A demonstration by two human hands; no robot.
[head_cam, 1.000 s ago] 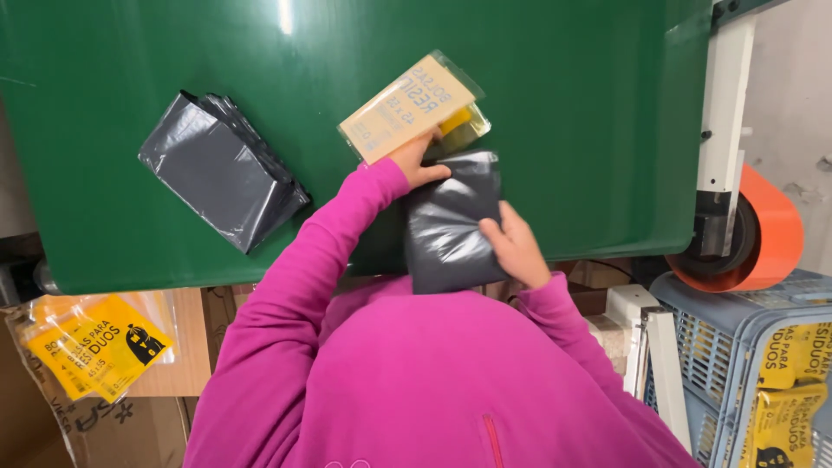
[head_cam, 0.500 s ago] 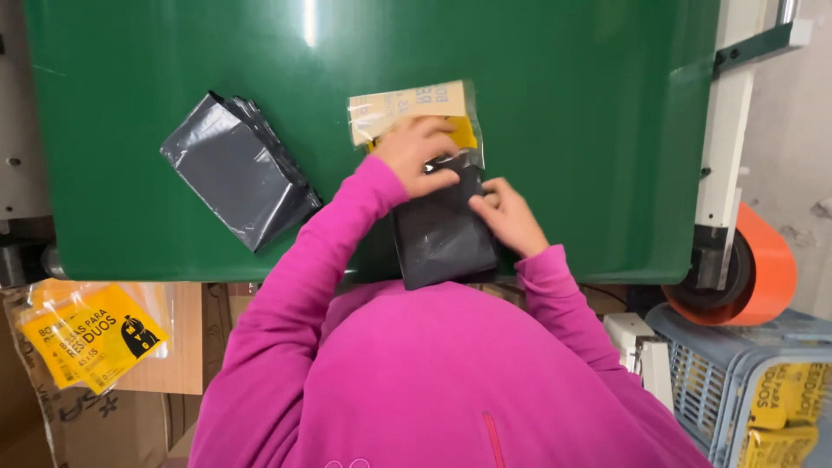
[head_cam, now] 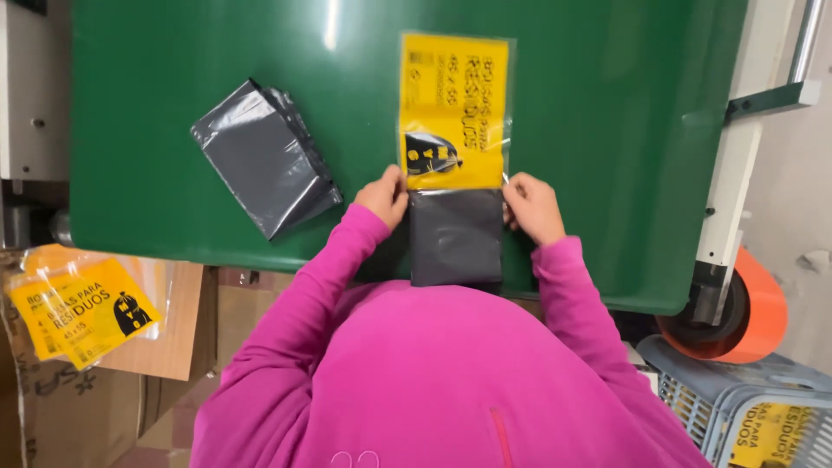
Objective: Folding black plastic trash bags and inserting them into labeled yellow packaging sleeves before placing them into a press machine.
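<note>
Head view looks straight down on a green surface (head_cam: 173,104), where a clear sleeve with a yellow printed card (head_cam: 453,113) lies flat, its open mouth toward the person. A folded stack of dark grey plastic bags (head_cam: 457,236) sits half out of that mouth, just below the sleeve and touching it. The left hand (head_cam: 384,196) pinches the sleeve's mouth at the stack's left corner, fingers closed on the film; the right hand (head_cam: 530,204) does the same at the right corner. Both sleeves are magenta.

The stack looks light, soft and slick, likely to slump or slide apart if gripped at one point, so holding it by both edges near the mouth seems the safest hold. The sleeve film looks thin and prone to crumpling.

Left of the sleeve, well apart, lies a second grey folded bundle (head_cam: 263,167). Right of the sleeve, beyond the surface edge, stands an orange roll (head_cam: 752,314).
</note>
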